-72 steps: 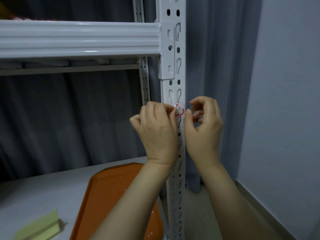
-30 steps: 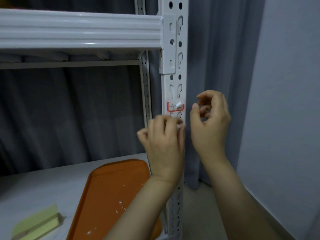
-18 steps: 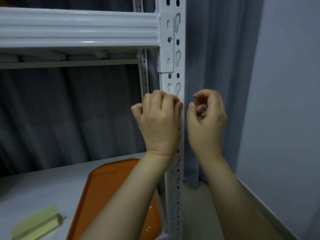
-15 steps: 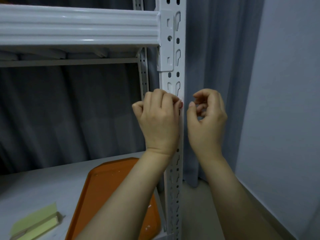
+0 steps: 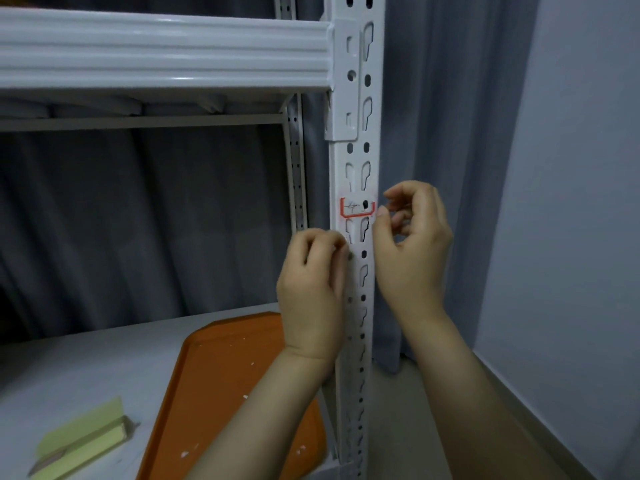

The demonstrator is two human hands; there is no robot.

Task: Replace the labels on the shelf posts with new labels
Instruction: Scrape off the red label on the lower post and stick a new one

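Note:
A white perforated shelf post (image 5: 356,306) carries a torn label (image 5: 356,207) with a red border and a handwritten mark; its top part is scraped away. My left hand (image 5: 311,282) is below and left of the label, fingers curled against the post's left edge, with no scrap showing between them. My right hand (image 5: 412,244) is at the post's right side, fingers curled, thumb tip beside the label's right edge, holding nothing I can see.
An orange tray (image 5: 221,375) flecked with white paper scraps lies on the grey shelf board (image 5: 86,368). A yellow-green label pad (image 5: 83,434) lies at the front left. A white beam (image 5: 156,50) crosses above. Grey curtain behind, wall at right.
My left hand has dropped from over the label to below it, uncovering the torn red-bordered label. The right hand has stayed beside the post.

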